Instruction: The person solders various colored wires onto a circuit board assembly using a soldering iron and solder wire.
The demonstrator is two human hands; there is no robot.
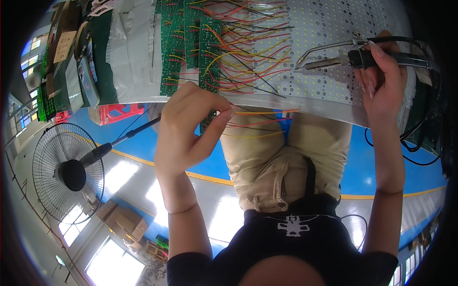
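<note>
My left hand [188, 124] is closed in a pinch at the bench's near edge. Red and orange wires [267, 113] run rightward from its fingertips, and part of a small green circuit board shows beneath the fingers. My right hand [381, 71] grips a soldering iron [353, 59] with a thin curved metal tube fixed alongside. The iron's tip points left, over a white panel [329, 28] dotted with small pads. Between the hands, green circuit boards [208, 47] lie in overlapping strips, their red, yellow and black wires [238, 52] spreading onto the panel.
A clear plastic sheet [133, 52] covers the bench left of the boards, beside a phone-like object [88, 78]. Black cables [415, 143] hang off the right side. A standing fan [71, 174] is at the left, near a red stool [117, 113]; cardboard boxes [126, 224] stand further off.
</note>
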